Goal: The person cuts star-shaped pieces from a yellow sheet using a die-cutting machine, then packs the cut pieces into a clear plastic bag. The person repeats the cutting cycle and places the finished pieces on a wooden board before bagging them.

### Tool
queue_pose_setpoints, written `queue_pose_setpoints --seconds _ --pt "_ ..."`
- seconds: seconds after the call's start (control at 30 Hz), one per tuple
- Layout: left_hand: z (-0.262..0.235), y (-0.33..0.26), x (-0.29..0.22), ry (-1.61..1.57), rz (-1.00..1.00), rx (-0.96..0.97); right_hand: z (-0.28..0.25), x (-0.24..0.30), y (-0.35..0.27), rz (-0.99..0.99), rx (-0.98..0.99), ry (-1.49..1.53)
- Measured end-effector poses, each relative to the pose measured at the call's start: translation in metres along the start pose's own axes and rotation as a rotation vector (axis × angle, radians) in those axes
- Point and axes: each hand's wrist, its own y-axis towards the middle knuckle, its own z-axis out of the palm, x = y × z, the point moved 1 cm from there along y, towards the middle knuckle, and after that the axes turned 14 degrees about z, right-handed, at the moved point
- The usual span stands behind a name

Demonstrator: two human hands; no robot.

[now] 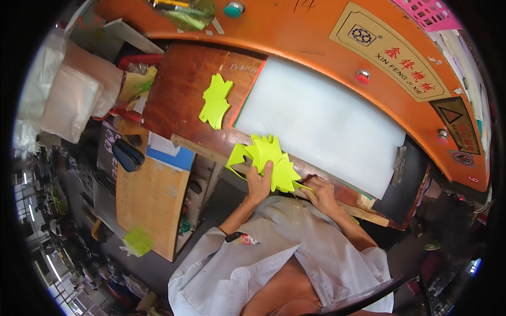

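Observation:
My left hand (259, 183) is closed around a loose stack of bright yellow-green cut sheet pieces (270, 152) with pointed, star-like edges. Its thumb lies on top of the stack, which is held over the near edge of the wooden worktop. At the stack's right end, my right hand (321, 195) pinches the tip of a yellow-green piece between thumb and fingers. Another small pile of yellow-green pieces (216, 101), with the same jagged outline, lies on the brown worktop (179, 89) farther left.
A white cutting board (321, 126) covers the worktop's right part. Behind it runs an orange machine beam (311, 39) with a green button (233, 9) and red buttons (362, 76). At left are a wooden side table (150, 205), a blue clipboard (179, 158) and clear plastic bags (74, 100).

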Motion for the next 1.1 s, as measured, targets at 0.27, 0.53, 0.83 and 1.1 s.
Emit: queue_pose_setpoints --seconds 0.27,0.53,0.83,1.1 --pt "-0.114 0.102 -0.065 0.056 -0.124 0.156 -0.001 -0.010 0.001 0.063 0.063 0.073" --pt "-0.143 0.257 -0.016 0.926 0.158 0.471 0.001 -0.008 0.001 0.044 0.019 0.039" --pt "-0.091 0.261 0.038 0.953 0.212 0.168 -0.005 -0.004 -0.001 0.077 0.015 0.090" --pt "-0.081 0.257 0.047 0.973 0.191 0.210 -0.001 -0.009 -0.001 0.077 0.030 0.090"
